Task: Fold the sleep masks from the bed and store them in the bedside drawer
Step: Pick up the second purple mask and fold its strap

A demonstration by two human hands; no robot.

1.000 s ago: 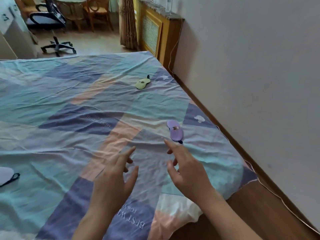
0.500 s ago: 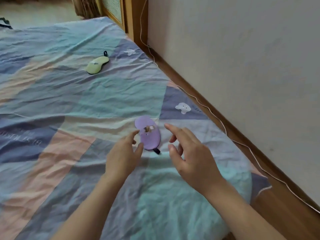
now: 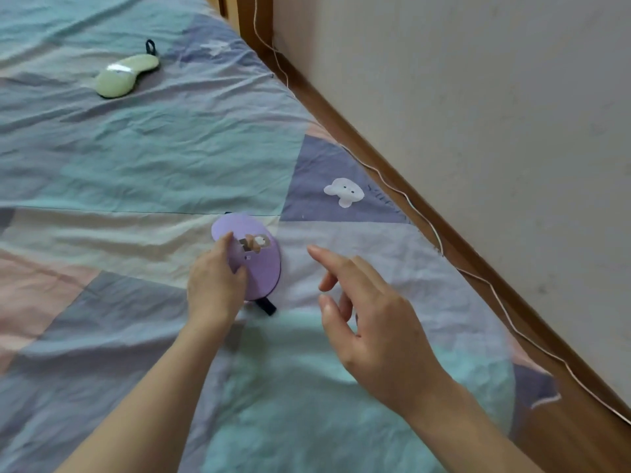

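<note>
faint dark lettering on bedspread (image 3: 341,165) beside white mushroom print (image 3: 344,191), near the bed's wall-side edge, too blurred to read

Both hands out front, left one down, right one up in the air

Left hand (image 3: 213,288) comes in from the bottom left on a bare forearm, palm down, back of the hand facing the camera. Its fingertips (image 3: 226,237) are bent over and touching down on the purple sleep mask (image 3: 261,268), with the thumb lying on the mask's left side; can't tell whether it's really gripping. Right hand (image 3: 379,331) reaches in from the bottom right, also bare-armed, held apart from the left and not touching anything. Its fingers are spread and loosely extended, index pointing up and left, thumb sticking out toward the left hand.
</note>
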